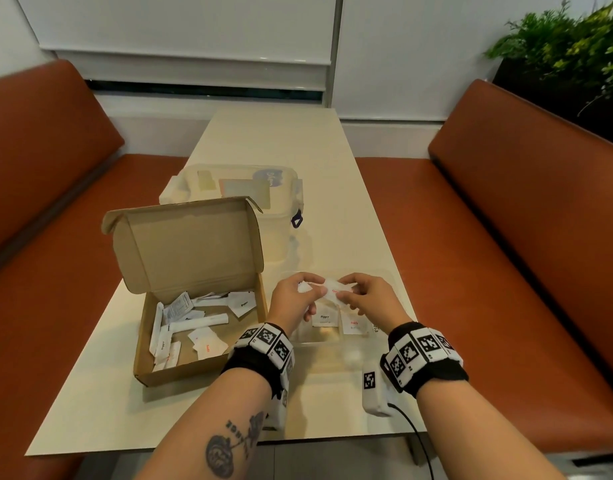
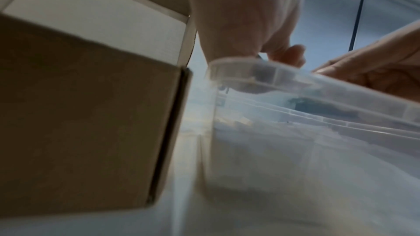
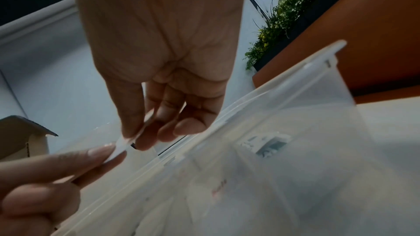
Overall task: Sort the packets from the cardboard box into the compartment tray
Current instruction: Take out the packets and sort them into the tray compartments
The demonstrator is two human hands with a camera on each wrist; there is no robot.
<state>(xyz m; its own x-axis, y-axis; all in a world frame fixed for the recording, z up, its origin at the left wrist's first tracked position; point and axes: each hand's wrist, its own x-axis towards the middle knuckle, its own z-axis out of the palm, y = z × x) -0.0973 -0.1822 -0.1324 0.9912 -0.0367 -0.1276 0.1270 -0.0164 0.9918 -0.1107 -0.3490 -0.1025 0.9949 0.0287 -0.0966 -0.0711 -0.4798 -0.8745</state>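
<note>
both hands pinch one white packet [image 1: 334,290] over the clear tray [image 1: 384,273]: left grip [image 1: 295,299] and right grip [image 1: 366,295] clamped on it, cardboard box [image 1: 190,306] just left.

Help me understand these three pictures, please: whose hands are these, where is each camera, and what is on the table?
No machine here: a person wearing marker-covered wristbands works bare-handed. The wide view comes from a head camera; the two close, blurry views come from cameras on each wrist. On the table stand an open cardboard box of packets, a clear compartment tray beside it, and a lidded plastic container behind. The left hand and right hand together pinch white packets above the tray.
</note>
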